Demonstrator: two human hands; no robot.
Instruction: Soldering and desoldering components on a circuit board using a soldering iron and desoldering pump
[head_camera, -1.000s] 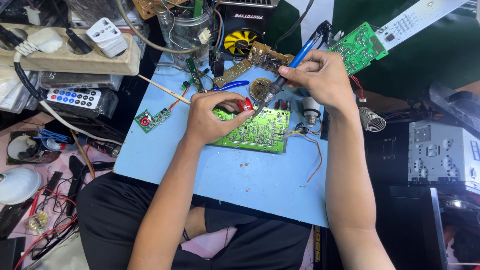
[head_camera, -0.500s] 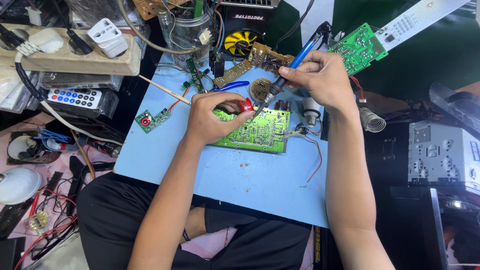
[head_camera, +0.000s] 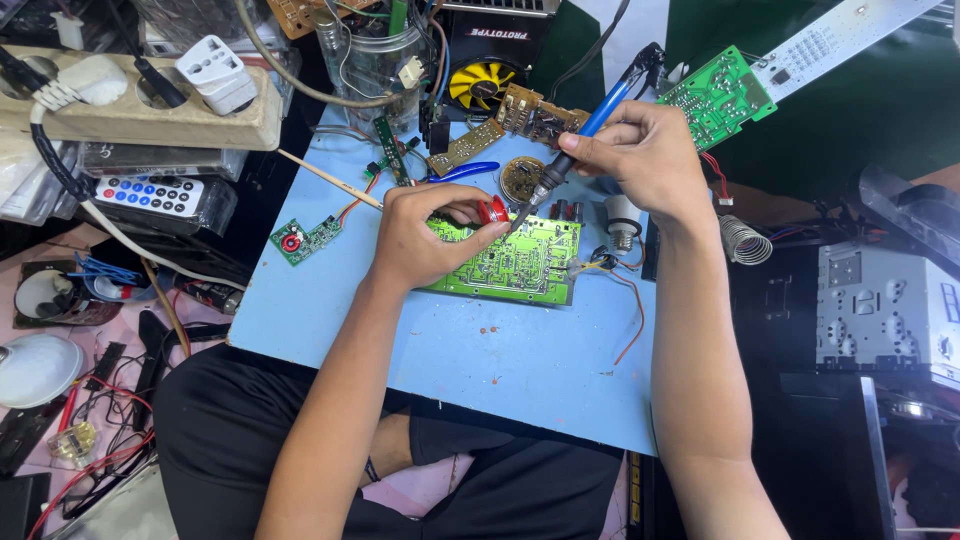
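A green circuit board (head_camera: 520, 262) lies solder side up on a light blue work board (head_camera: 450, 350). My left hand (head_camera: 425, 235) rests on the board's left end and pinches a small red spool (head_camera: 495, 210) between thumb and fingers. My right hand (head_camera: 640, 155) grips a blue-handled soldering iron (head_camera: 575, 140), whose tip points down at the circuit board's upper edge, right beside the red spool.
A small green board with a red part (head_camera: 300, 240), a remote control (head_camera: 150, 195), a beige power strip (head_camera: 140, 110), a yellow fan (head_camera: 480, 80), a glass jar (head_camera: 375, 60), another green board (head_camera: 715, 95), a coiled iron stand (head_camera: 745, 240) and a grey metal chassis (head_camera: 885, 305) surround the board.
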